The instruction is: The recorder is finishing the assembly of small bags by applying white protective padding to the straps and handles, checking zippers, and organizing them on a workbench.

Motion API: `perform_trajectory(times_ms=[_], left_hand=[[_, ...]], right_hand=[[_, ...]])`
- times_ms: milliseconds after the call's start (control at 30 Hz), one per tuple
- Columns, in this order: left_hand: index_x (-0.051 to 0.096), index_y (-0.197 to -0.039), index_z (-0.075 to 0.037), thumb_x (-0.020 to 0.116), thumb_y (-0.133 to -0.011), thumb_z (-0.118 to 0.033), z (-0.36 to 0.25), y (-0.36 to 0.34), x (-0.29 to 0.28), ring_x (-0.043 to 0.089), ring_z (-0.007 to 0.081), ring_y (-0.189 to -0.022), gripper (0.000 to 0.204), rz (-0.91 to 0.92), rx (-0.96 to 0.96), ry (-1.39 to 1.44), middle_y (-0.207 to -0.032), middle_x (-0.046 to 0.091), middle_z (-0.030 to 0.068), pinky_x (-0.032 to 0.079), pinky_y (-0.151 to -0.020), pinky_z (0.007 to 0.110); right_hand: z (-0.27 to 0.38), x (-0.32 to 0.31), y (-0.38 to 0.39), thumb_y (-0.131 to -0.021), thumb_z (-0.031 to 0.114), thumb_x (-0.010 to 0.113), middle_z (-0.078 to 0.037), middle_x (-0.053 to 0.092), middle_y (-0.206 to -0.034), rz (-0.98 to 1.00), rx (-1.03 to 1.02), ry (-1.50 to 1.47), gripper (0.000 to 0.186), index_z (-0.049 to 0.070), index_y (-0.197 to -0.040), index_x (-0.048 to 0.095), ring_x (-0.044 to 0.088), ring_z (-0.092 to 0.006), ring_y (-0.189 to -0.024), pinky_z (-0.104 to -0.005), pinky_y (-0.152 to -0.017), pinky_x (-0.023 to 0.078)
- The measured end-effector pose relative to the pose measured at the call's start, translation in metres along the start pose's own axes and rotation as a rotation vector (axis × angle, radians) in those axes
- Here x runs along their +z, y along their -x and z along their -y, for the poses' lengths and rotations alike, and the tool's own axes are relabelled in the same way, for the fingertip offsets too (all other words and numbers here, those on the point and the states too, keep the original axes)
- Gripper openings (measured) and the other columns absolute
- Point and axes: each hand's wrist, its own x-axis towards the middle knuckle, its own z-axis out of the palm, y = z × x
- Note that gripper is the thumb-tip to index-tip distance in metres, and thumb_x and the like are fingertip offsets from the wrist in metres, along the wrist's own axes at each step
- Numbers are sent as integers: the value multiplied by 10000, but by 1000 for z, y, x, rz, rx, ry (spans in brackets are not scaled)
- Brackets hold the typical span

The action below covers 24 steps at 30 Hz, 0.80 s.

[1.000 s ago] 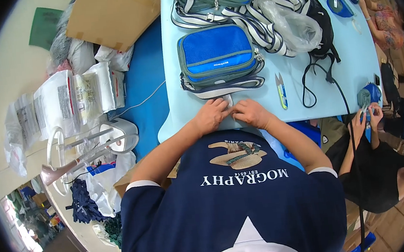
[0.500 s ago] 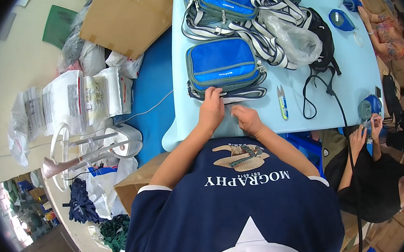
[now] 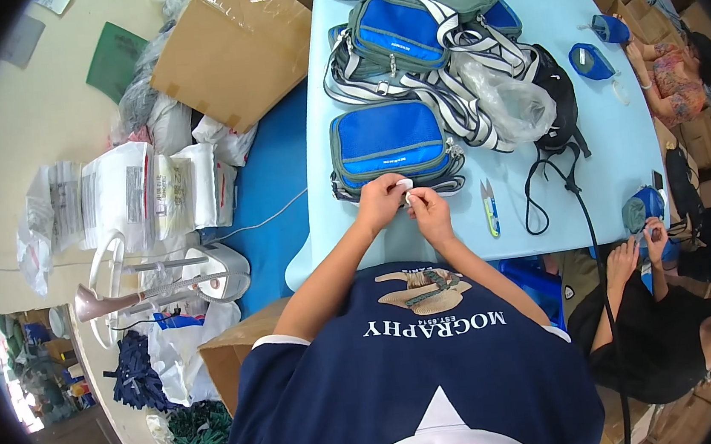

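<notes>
A blue pouch bag with grey trim (image 3: 389,142) lies flat on the light blue table (image 3: 542,204), its striped strap tucked under its near edge. My left hand (image 3: 379,202) and my right hand (image 3: 430,209) meet just below that edge. Both pinch a small white piece (image 3: 404,185) between their fingertips. What the white piece is attached to is hidden by my fingers.
More blue and grey bags with striped straps (image 3: 415,36) pile behind, with a clear plastic bag (image 3: 508,104) and a black bag (image 3: 555,91). Small blue snips (image 3: 489,206) lie to the right. Another person (image 3: 682,327) sits at lower right. A cardboard box (image 3: 236,45) and a white stand (image 3: 164,283) are on the left.
My head has shifted, so the table sits lower in view. Both hands have lifted slightly off the table edge and now hold a small white piece up between the fingertips.
</notes>
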Motion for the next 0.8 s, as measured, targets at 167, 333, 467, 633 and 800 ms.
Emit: perform_trajectory(times_ms=[167, 333, 467, 633, 800], left_hand=[[669, -884, -22, 628, -809, -100, -2, 4, -10, 536, 65, -564, 116, 99, -322, 290, -708, 643, 28, 449, -514, 226], [667, -884, -17, 629, -819, -104, 0, 10, -11, 524, 55, -555, 115, 126, -327, 339, -699, 634, 16, 441, -501, 208], [668, -881, -18, 634, -818, -110, 0, 14, -9, 535, 57, -567, 116, 78, -283, 362, -698, 635, 12, 449, -512, 206], [669, -878, -33, 639, -804, -97, 6, 15, -6, 572, 84, -594, 103, 42, -208, 260, -715, 651, 49, 468, -544, 227], [659, -866, -31, 633, -804, -64, 0, 13, -5, 539, 66, -600, 75, 0, 41, 112, -721, 639, 25, 449, -557, 220]], right_hand=[[4, 0, -2, -861, 122, 574, -24, 588, -720, -2, 117, 12, 112, 10, -868, 581, 542, -68, -579, -211, -505, 437], [5, 4, -5, -855, 136, 584, -24, 584, -684, 4, 134, 88, 131, 5, -854, 586, 538, -67, -551, -211, -482, 427], [15, 3, -9, -842, 147, 597, -29, 592, -661, 28, 234, 95, 159, -11, -836, 601, 537, -73, -530, -220, -464, 415], [17, 2, -16, -814, 144, 593, -66, 607, -600, 25, 228, 135, 187, -28, -746, 616, 555, -99, -503, -250, -472, 438], [13, -3, -21, -807, 142, 575, -53, 602, -580, 30, 256, 209, 189, -20, -721, 623, 557, -97, -501, -245, -464, 435]])
